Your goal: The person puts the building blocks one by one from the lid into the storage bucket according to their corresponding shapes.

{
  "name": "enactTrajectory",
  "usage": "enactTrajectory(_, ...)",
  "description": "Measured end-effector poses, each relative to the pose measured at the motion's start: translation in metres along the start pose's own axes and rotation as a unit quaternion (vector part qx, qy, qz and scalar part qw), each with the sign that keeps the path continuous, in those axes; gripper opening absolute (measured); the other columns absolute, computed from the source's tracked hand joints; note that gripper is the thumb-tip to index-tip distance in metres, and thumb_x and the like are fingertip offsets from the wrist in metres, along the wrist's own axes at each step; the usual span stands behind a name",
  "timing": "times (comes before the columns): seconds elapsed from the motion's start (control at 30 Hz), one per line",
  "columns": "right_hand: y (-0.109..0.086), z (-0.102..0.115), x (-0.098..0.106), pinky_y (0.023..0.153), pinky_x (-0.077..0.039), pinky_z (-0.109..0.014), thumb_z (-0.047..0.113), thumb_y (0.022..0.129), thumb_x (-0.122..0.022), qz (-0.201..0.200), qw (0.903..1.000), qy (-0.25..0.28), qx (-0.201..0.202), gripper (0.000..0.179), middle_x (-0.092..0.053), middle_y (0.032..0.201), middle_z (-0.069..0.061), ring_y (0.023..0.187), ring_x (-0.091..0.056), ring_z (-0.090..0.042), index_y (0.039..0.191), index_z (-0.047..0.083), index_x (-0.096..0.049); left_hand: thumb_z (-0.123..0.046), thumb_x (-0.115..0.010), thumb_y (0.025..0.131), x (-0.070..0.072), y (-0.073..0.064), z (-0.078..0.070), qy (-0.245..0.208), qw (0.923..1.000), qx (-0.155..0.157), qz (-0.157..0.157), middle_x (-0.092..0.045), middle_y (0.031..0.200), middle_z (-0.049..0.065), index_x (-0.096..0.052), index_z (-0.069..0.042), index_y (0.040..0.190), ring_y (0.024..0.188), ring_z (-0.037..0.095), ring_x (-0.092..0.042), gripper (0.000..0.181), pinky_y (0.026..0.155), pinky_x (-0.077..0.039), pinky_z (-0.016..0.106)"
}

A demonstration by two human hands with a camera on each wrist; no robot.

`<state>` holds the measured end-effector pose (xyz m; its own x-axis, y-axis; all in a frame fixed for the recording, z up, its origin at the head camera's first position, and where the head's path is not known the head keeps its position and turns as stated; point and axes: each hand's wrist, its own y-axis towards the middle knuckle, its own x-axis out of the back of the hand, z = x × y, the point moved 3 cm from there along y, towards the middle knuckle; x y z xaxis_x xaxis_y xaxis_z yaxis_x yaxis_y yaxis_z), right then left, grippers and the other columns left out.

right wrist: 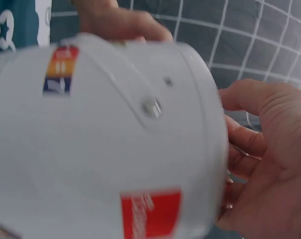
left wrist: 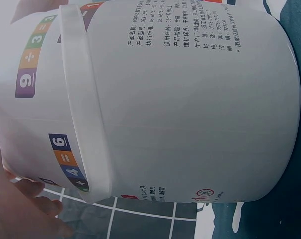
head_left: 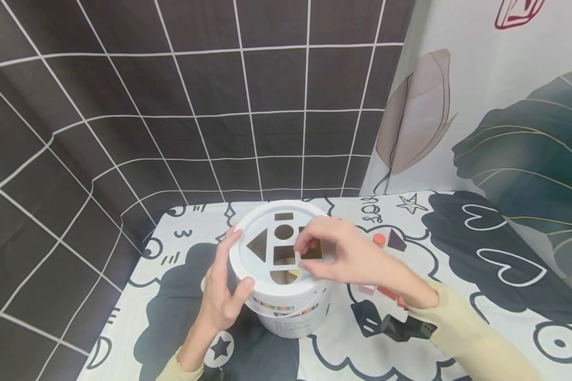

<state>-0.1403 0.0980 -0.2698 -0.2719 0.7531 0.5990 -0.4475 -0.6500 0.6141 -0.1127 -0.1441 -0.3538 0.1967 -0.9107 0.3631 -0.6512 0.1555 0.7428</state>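
Note:
A white bucket (head_left: 291, 323) stands on the patterned cloth, its lid (head_left: 248, 219) pierced with a triangle, a circle, rectangles and other shaped holes. Through the front hole a bit of yellow (head_left: 293, 274) shows inside. My left hand (head_left: 223, 296) lies spread against the bucket's left side, fingertips on the lid's rim. Over the right half of the lid hovers my right hand (head_left: 340, 251), fingers bent at the holes, with a gap between thumb and forefinger. In the right wrist view this hand (right wrist: 275, 144) is beside the lid's edge, its fingertips partly hidden behind the rim.
Right of the bucket lie an orange round block (head_left: 378, 239) and a dark block (head_left: 397, 240). A pale pink block (head_left: 366, 289) and red blocks (head_left: 388, 292) are partly covered by the right forearm. A dark gridded curtain (head_left: 267, 132) hangs behind.

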Motion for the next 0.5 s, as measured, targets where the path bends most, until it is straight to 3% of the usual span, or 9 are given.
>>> enactTrajectory(0.13,-0.013,-0.008,0.026,0.075,-0.052,-0.027,-0.006,0.074,-0.078,-0.026,0.9989,-0.031,-0.022,0.031,-0.069,0.093,0.002,0.083,-0.061,-0.015,0.100,0.008,-0.070,-0.028,-0.055,0.081,0.000,0.000,0.000,-0.001,1.0000,0.000,-0.002,-0.042,0.152,0.021,-0.044,0.003,0.143,0.143,0.037,-0.033,0.071,0.117,-0.023,0.040)
enactTrajectory(0.2,-0.022,-0.014,0.038,0.076,-0.051,-0.026,-0.005,0.074,-0.079,-0.038,0.9964,-0.055,-0.052,0.032,-0.068,0.093,0.005,0.083,-0.060,-0.014,0.101,0.009,-0.070,-0.029,-0.055,0.082,0.000,0.000,0.000,-0.001,1.0000,-0.002,-0.002,-0.042,0.152,0.021,-0.044,0.004,0.143,0.143,0.037,-0.033,0.070,0.117,-0.023,0.040)
enactTrajectory(0.37,-0.046,-0.033,0.062,0.076,-0.045,-0.026,-0.003,0.076,-0.080,-0.061,0.9834,-0.109,-0.131,0.030,-0.066,0.093,0.010,0.083,-0.057,-0.012,0.099,0.014,-0.070,-0.032,-0.055,0.084,-0.001,0.002,0.000,-0.002,1.0000,-0.007,-0.004,-0.043,0.151,0.021,-0.044,0.005,0.143,0.143,0.037,-0.034,0.070,0.117,-0.023,0.040)
enactTrajectory(0.5,-0.063,-0.049,0.070,0.072,-0.041,-0.027,-0.002,0.078,-0.078,-0.074,0.9744,-0.126,-0.171,0.026,-0.067,0.090,0.010,0.080,-0.057,-0.013,0.097,0.013,-0.071,-0.033,-0.055,0.086,-0.001,0.001,0.000,-0.001,1.0000,-0.004,-0.005,-0.042,0.152,0.021,-0.044,0.005,0.143,0.143,0.037,-0.034,0.070,0.117,-0.024,0.039)
